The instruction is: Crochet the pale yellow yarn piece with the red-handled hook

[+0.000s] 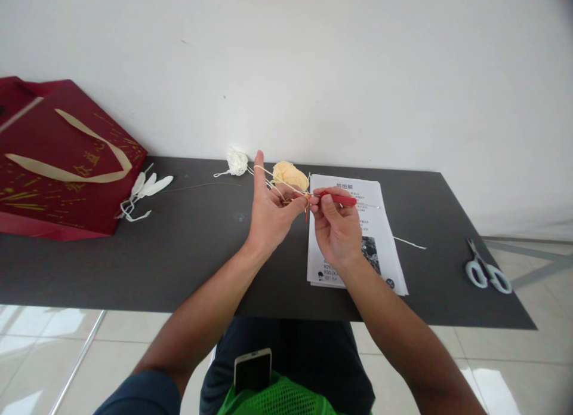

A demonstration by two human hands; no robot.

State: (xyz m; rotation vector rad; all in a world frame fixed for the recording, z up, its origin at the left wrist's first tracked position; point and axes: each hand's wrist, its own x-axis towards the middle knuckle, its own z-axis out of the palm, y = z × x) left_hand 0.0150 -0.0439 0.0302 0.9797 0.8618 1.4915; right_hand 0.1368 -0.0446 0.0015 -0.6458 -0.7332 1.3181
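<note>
My left hand (271,209) is raised over the dark table (188,254), index finger pointing up with pale yellow yarn (268,175) looped over it, thumb and fingers pinching the yarn at a small piece of work. My right hand (335,227) grips a red-handled crochet hook (342,199) whose tip meets the left hand's pinch. The yarn runs back to a pale yellow yarn ball (290,175) lying just behind my hands. A white yarn ball (237,162) sits to its left.
A printed instruction sheet (380,230) lies under my right hand. Scissors (486,270) rest near the table's right edge. A red gift bag (58,158) lies at the left with white pieces (147,188) beside it. A phone (253,370) sits in my lap.
</note>
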